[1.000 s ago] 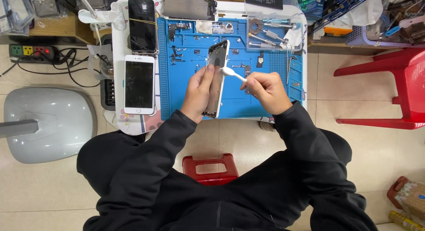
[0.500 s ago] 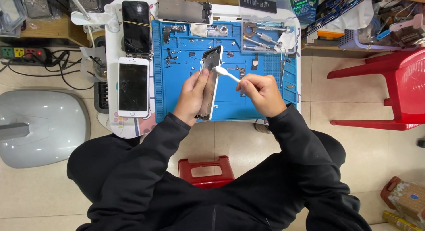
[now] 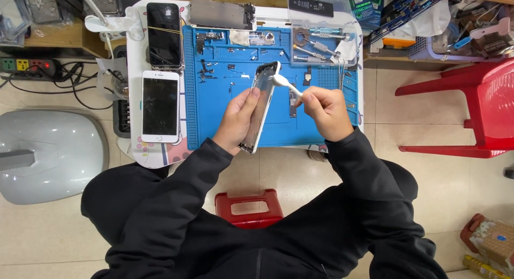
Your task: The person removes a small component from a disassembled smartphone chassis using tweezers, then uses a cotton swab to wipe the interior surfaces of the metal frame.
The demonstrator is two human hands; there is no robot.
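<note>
A small red plastic stool [image 3: 247,207] stood on the tiled floor between the person's black-sleeved arms. Above it, the left hand [image 3: 234,123] was wrapped around a bare silver phone housing [image 3: 259,105], holding it tilted on edge over the near part of the blue silicone repair mat [image 3: 214,105]. The right hand [image 3: 325,112] was closed on a small white brush [image 3: 284,84], its head touching the housing's upper end. Left of the mat lay a white-framed phone with a dark screen [image 3: 160,105], and beyond it a black phone [image 3: 164,34]. At the mat's far edge sat small loose parts and a clear plastic tool tray [image 3: 321,35].
</note>
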